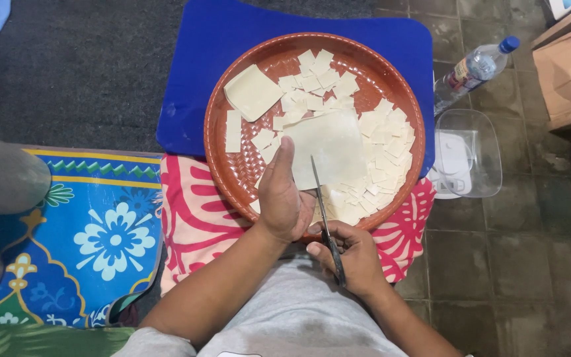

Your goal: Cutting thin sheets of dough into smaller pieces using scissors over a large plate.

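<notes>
Our left hand (284, 195) grips a pale dough sheet (328, 149) at the tray's (223, 165) near rim; our right hand (351, 254) is clenched round scissors (324, 215). The sheet looks thin, limp and tearable, so we'd hold it near the cut.

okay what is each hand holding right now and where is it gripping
The right hand grips scissors by the handles. The left hand holds a large dough sheet by its near edge.
</notes>
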